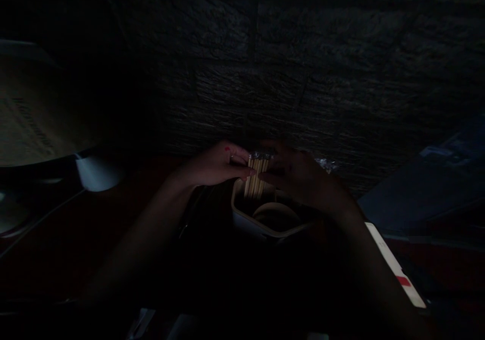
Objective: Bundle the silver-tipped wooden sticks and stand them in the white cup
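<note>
A bundle of thin wooden sticks (256, 181), like chopsticks or skewers, stands nearly upright with shiny clear plastic at its top. My left hand (223, 164) pinches the bundle from the left, thumb across its front. From the right, my right hand (295, 173) closes on it too, its fingers mostly lost in shadow. Below both hands sits a light-rimmed container (237, 213), and the sticks' lower ends reach into it. Inside the container rests a round, pale object (278, 209), which I cannot make out further.
A rough stone-block wall (242, 77) rises behind. To the left are a large brown paper-like item with print (30, 112) and a white cup-like object (98, 173). A white flat item with a red mark (394, 264) lies by my right forearm. Most of the scene is very dark.
</note>
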Demonstrator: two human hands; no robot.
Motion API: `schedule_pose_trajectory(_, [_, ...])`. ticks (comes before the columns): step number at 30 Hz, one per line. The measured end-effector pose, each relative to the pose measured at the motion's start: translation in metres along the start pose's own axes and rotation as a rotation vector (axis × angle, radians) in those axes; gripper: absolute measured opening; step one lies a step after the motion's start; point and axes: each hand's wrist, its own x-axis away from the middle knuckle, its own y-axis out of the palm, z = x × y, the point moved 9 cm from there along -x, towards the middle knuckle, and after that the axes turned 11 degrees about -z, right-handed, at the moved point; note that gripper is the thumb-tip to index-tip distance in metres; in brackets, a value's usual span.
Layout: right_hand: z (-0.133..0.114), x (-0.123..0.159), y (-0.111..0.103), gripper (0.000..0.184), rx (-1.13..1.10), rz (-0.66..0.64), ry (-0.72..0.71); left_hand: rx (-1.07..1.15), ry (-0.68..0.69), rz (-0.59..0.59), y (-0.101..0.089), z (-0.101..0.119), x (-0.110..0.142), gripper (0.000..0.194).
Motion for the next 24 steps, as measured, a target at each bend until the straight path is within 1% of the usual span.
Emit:
schedule_pose_trajectory(5, [0.0013,0.0002,0.0018,0.056,-0.02,-0.023,0.005,0.027,-0.032,-0.022,0.0002,-0.0059,0.0007,0.014])
schedule_pose_trajectory(8, [0.0002,0.0016,0.0025,0.055,-0.039,-0.033,-0.004,0.042,-0.011,-0.054,0.002,-0.0054,0.001,0.015])
schedule_pose_trajectory(10, [-0.0004,0.0024,0.0026,0.056,-0.049,-0.038,-0.003,0.043,0.0,-0.056,0.002,-0.0043,0.0015,0.016])
schedule_pose_trajectory(15, [0.0,0.0012,0.0033,0.058,-0.051,-0.031,-0.005,0.056,0.018,0.034,-0.0032,-0.0009,0.0019,0.022])
schedule_pose_trajectory(18, [-0.0006,0.0003,0.0031,0.056,-0.035,-0.018,-0.022,0.08,0.016,0.036,-0.0013,-0.0011,0.0002,0.023])
schedule_pose_trajectory(21, [0.001,0.0004,0.0018,0.054,-0.006,-0.005,-0.004,0.065,0.027,0.051,-0.0022,-0.0003,-0.0005,0.021])
schedule_pose_trajectory(24, [0.0005,0.0008,0.0009,0.053,0.001,0.006,-0.015,0.048,0.045,0.061,-0.0037,0.0022,-0.0001,0.02])
